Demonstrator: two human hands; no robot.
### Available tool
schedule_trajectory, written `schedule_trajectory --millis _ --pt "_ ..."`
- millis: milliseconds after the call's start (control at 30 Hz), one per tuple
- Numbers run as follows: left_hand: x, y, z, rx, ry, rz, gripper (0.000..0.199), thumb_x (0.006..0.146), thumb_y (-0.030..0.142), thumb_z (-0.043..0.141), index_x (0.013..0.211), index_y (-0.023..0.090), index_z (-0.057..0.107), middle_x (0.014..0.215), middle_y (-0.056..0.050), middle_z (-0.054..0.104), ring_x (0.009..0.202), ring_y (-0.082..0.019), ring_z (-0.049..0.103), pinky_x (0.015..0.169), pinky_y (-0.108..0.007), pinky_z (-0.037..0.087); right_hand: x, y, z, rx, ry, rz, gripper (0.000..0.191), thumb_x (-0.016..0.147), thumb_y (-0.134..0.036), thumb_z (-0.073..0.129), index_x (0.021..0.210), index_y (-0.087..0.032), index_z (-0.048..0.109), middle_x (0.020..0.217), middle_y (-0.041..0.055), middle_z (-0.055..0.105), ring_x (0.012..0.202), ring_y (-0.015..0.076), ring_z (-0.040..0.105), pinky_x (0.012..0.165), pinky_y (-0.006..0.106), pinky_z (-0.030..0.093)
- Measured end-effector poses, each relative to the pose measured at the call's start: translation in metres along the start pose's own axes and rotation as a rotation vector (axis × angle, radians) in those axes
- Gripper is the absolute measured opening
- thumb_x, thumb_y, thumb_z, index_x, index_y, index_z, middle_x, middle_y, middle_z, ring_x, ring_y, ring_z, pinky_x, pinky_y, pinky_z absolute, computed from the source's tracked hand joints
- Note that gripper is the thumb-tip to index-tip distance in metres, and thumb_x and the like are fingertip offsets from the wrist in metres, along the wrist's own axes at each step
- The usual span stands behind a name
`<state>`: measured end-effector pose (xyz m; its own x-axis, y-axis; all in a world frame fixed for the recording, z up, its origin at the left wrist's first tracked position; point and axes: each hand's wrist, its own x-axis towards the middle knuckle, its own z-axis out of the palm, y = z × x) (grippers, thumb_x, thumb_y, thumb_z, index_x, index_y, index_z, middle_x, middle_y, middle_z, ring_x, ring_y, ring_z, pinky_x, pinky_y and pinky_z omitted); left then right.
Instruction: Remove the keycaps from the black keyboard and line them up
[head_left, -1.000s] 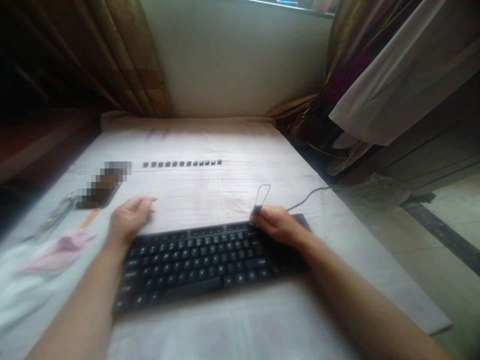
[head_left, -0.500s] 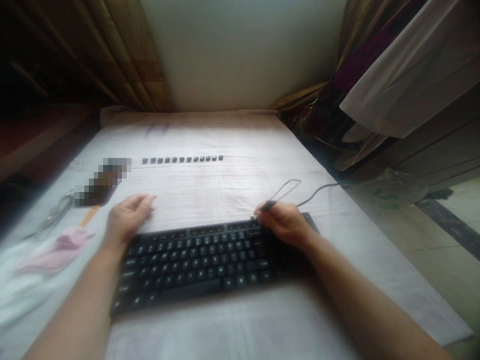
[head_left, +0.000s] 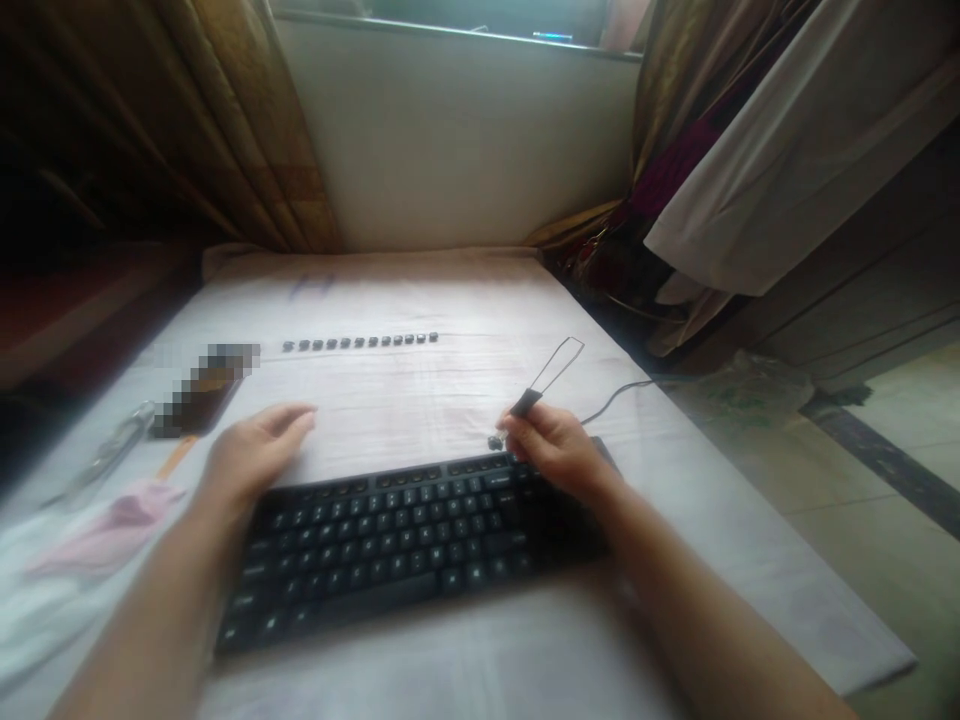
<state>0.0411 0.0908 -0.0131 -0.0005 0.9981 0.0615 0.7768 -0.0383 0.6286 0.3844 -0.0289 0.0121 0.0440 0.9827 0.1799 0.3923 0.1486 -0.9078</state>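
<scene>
though blurry, white letters (head_left: 437,556) on the keyboard (head_left: 382,595)

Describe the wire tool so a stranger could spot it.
Find the black keyboard, then the right hand at its far edge. The tool it holds has a dark grip and a narrow wire loop sticking up, unlike the plain cable nearby.

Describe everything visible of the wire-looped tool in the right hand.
The wire-looped tool has a short, dark block for a handle and a thin, metal-looking wire loop, narrow with a squared far end. It is tilted, the loop pointing away and to the right over the white cloth. The right hand grips the handle just above the far edge of the black keyboard. A small dark piece shows at its lower end; whether the tool clasps it is unclear.
</scene>
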Motion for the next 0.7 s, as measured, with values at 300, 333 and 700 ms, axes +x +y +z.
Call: schedule_trajectory --millis 300,333,700 --pt "-0.066 0.097 0.009 -0.237 -0.460 0.345 0.044 0.086 0.056 0.057 0.118 0.027 0.067 0.101 -0.004 0.076 0.089 -0.022 0.070 0.079 -0.034 0.055 0.002 -0.026 0.027 0.060 -0.007 -0.100 0.022 0.089 -0.036 0.054 0.077 -0.018 0.060 0.056 -0.0022 0.058 0.046 0.0102 0.054 0.048 0.023 0.043" --pt "-0.070 0.101 0.012 -0.254 -0.481 0.358 0.043 0.086 0.054 0.058 0.119 0.027 0.066 0.101 -0.004 0.075 0.088 -0.022 0.070 0.077 -0.033 0.055 0.002 -0.028 0.030 0.064 -0.006 -0.112 0.021 0.090 -0.035 0.054 0.077 -0.018 0.060 0.056 -0.0021 0.058 0.047 0.0102 0.054 0.049 0.023 0.044" --pt "-0.077 0.102 0.028 -0.461 -0.487 0.346 0.024 0.086 0.043 0.061 0.092 0.022 0.072 0.091 -0.003 0.075 0.085 -0.019 0.068 0.079 -0.030 0.051 -0.002 -0.041 0.054 0.100 -0.020 -0.162 0.021 0.091 -0.033 0.052 0.078 -0.018 0.060 0.059 -0.0018 0.059 0.049 0.0102 0.054 0.050 0.023 0.045"
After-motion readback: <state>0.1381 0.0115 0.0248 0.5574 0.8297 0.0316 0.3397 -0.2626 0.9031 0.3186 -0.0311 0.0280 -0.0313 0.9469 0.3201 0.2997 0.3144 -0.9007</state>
